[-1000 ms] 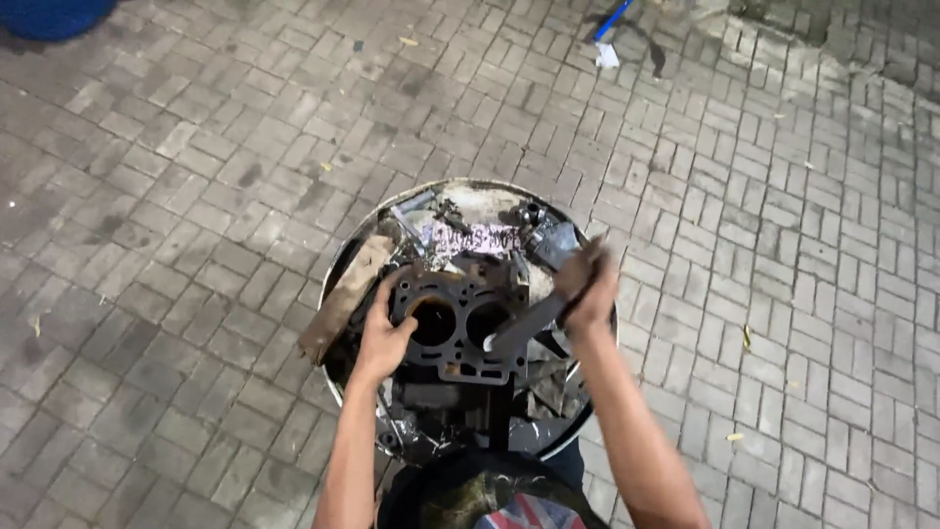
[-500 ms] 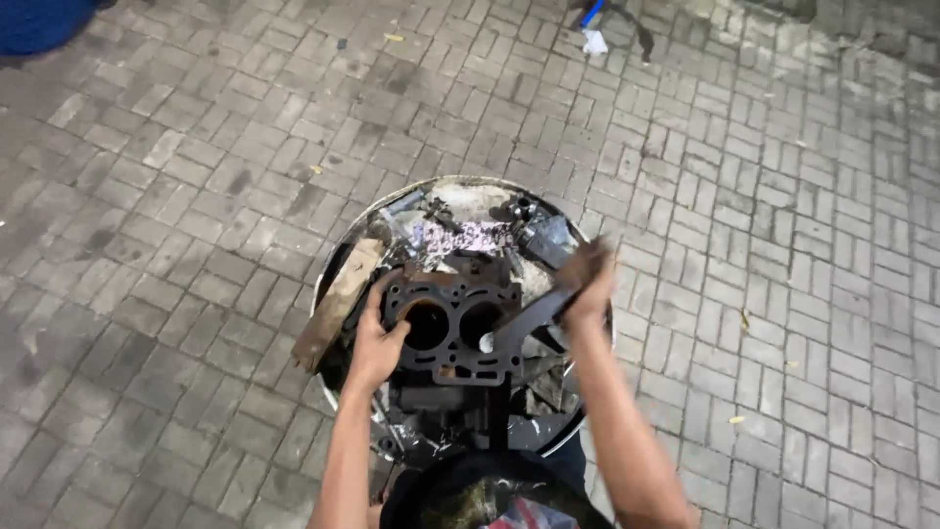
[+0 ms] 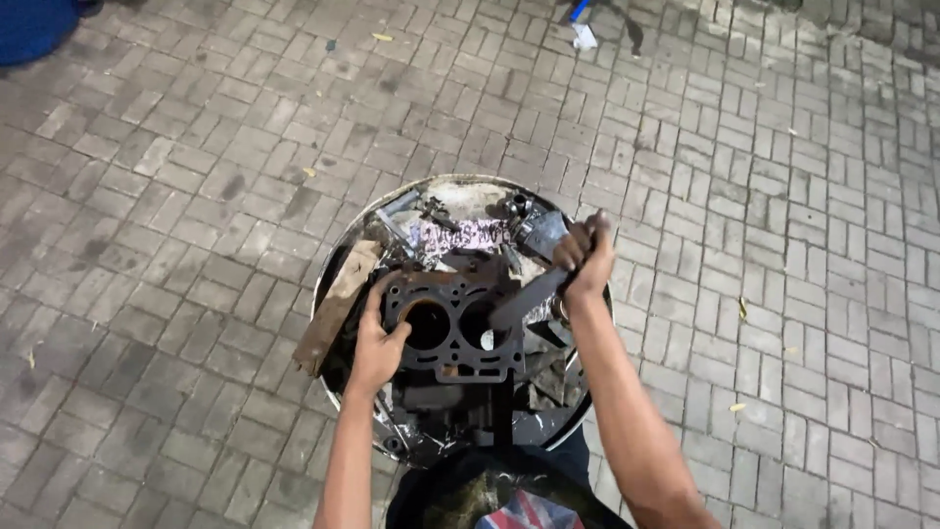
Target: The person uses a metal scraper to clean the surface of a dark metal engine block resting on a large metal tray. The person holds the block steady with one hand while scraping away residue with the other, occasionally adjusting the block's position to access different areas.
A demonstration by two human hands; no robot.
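Two bare hands work over a dark, grimy metal engine block with two round cylinder bores [image 3: 452, 328], which sits on top of a round, shiny metal basin [image 3: 578, 411] set on grey brick paving [image 3: 196, 196].

From the head camera, the only view: the left hand [image 3: 377, 343] rests against the left edge of the block, fingers curled loosely over its rim and thumb pointing toward the nearer bore, steadying it. The right hand [image 3: 586, 260] is closed in a fist around the upper end of a flat, dark metal scraper-like bar [image 3: 529, 299], whose lower end lies on the block's top face beside the right bore. A weathered wooden plank [image 3: 336, 306] leans across the basin's left rim, just beside the block. Behind the block, in the far part of the basin, lie assorted small metal parts [image 3: 529, 230] and a pale, stained patch.

Judging by its look, the block's deck face is still dark and dirty all over, with no clean bare-metal area visible, so cleaning seems at an early stage, with most of the surface left.
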